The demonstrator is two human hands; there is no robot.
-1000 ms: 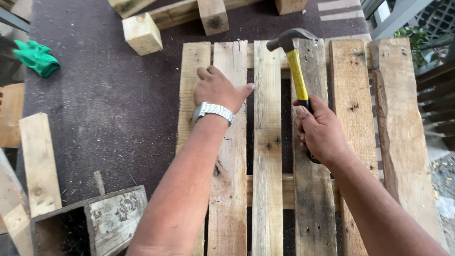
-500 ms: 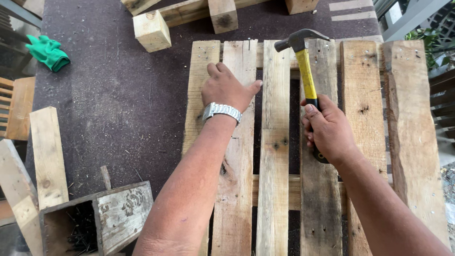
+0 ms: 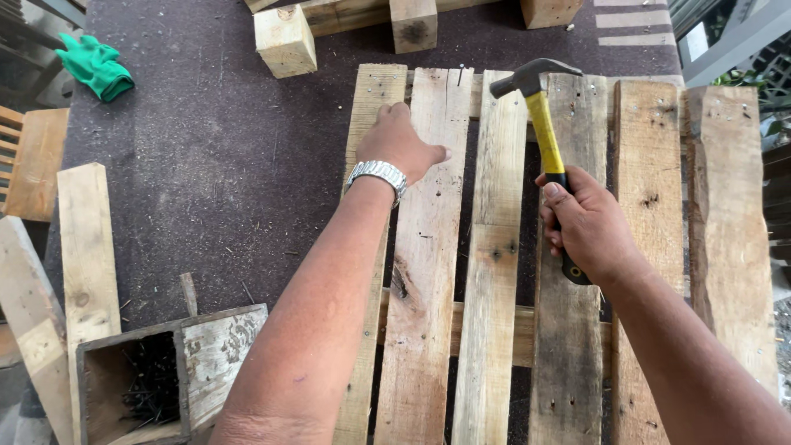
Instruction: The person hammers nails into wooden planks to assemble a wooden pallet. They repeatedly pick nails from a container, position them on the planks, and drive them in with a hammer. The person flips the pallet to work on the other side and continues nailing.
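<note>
A: Upper left of the frame: green glove [image 3: 95,66] crumpled on the dark mat [image 3: 206,165]. Below it, loose planks [image 3: 86,247] lie along the left edge, and at lower left sits an open wooden box [image 3: 132,387] with dark nails inside.

B: Noted. Top centre?

A: Wood blocks: one [image 3: 284,39] just left of the pallet's upper corner, another [image 3: 414,23] at the top edge. Both lie apart from the hands.

B: Left hand?

A: Left hand [image 3: 397,144] rests flat, palm down, on the pallet [image 3: 725,206], across its two leftmost slats in the upper middle of the frame. Fingers are spread and point toward the top, thumb out to the right. It grasps nothing. A metal wristwatch [image 3: 377,175] sits on the wrist.

B: Right hand and tool?

A: Right hand [image 3: 587,221], right of centre, is wrapped tight around the black lower grip of a hammer [image 3: 544,124]. The yellow handle runs up and slightly left from the fist. The steel head is in the upper middle of the frame, above the fist, over the far ends of the middle slats, face pointing left. The butt of the handle sticks out below the fist.

B: Head touching the wood?

A: Cannot tell from this view. Head lies well right of the left hand's fingertips.
</note>
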